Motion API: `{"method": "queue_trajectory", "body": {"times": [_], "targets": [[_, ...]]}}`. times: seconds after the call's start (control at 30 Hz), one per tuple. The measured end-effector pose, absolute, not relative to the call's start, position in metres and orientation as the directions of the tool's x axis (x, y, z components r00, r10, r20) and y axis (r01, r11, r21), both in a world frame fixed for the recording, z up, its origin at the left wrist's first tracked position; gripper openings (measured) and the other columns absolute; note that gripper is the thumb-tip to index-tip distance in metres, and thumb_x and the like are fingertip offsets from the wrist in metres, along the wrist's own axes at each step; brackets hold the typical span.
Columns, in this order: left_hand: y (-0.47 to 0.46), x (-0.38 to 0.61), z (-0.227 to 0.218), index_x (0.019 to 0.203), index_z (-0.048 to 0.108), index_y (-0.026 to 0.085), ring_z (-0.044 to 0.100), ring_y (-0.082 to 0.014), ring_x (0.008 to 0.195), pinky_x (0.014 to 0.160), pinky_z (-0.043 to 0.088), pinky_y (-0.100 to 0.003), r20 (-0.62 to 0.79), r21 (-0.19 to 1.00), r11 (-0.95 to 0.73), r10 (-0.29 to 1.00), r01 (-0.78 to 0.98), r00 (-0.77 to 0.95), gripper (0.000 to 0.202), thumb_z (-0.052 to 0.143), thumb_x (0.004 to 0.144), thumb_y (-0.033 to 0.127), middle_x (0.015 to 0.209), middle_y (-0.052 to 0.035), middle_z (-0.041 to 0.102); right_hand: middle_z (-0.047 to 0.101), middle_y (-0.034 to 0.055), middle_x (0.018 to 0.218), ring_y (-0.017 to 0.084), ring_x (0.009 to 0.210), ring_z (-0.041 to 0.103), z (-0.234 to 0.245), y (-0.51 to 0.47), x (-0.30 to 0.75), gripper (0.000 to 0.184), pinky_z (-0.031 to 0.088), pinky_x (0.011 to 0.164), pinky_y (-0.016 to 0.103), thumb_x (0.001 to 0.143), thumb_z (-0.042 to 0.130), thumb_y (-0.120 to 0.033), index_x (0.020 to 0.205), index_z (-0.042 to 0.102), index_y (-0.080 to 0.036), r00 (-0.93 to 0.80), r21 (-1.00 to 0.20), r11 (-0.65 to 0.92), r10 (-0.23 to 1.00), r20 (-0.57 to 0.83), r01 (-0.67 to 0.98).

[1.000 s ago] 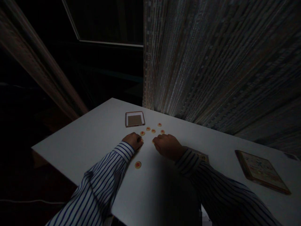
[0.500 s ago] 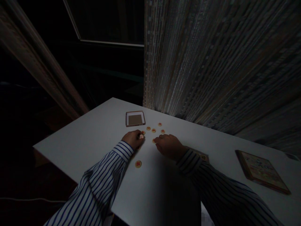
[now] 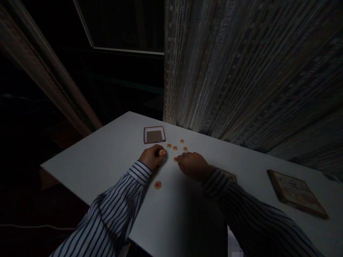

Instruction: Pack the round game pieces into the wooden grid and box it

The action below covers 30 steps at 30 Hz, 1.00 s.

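Several round wooden game discs with red marks lie on a white table (image 3: 107,160). My left hand (image 3: 152,157) is closed with one disc (image 3: 162,152) pinched at its fingertips. Curled fingers of my right hand (image 3: 193,165) rest on another disc (image 3: 175,159) on the table. Three more discs (image 3: 175,147) lie just beyond both hands. A single disc (image 3: 158,185) lies nearer to me, beside my left sleeve. A small square tray (image 3: 154,135) stands just behind my left hand.
A flat wooden board (image 3: 296,193) lies at the table's right. Another flat piece (image 3: 230,176) peeks out behind my right wrist. A ribbed curtain (image 3: 241,71) hangs behind the table. The room to the left is dark.
My left hand has lifted a disc off the table and now shows it face up at its fingertips. My right hand has barely moved.
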State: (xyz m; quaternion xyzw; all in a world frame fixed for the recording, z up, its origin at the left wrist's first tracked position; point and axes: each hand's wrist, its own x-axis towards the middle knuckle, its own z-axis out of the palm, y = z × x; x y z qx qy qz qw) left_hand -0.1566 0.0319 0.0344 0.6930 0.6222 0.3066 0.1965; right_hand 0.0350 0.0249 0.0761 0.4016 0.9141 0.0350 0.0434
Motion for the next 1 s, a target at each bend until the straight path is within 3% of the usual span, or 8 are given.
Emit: {"method": "queue_trajectory", "body": {"times": [0.37,0.8,1.0], "targets": [[0.031,-0.146,0.036,0.075,0.052,0.016,0.058,-0.0137,0.063,0.063,0.047,-0.028,0.123,0.939,-0.119,0.992,0.321,0.009,0.024,0.062,0.061,0.033,0.068,-0.0004,0.061,0.065,0.0067,0.092,0.02,0.083,0.059,0.083,0.015,0.044,0.027,0.042,0.069,0.031,0.086,0.035,-0.024,0.097,0.058,-0.02,-0.639,0.121,0.639,0.768,-0.04,0.76],[0.022,-0.128,0.052,0.067,0.05,0.015,0.047,-0.008,0.052,0.052,0.04,-0.022,0.183,0.936,-0.186,0.982,0.3,0.036,0.02,0.064,0.061,0.029,0.056,0.005,0.05,0.064,0.008,0.094,0.021,0.086,0.059,0.09,0.004,0.06,0.026,0.043,0.071,0.032,0.085,0.036,-0.024,0.096,0.059,-0.018,-0.609,0.11,0.609,0.792,-0.034,0.786],[0.018,-0.118,0.055,0.067,0.048,0.017,0.054,-0.0108,0.053,0.054,0.045,-0.025,0.176,0.945,-0.189,0.982,0.267,0.071,0.019,0.062,0.064,0.029,0.058,0.003,0.057,0.064,0.0082,0.095,0.021,0.088,0.059,0.094,-0.001,0.068,0.026,0.043,0.072,0.033,0.085,0.036,-0.023,0.098,0.059,-0.017,-0.6,0.108,0.599,0.8,-0.027,0.793]]}}
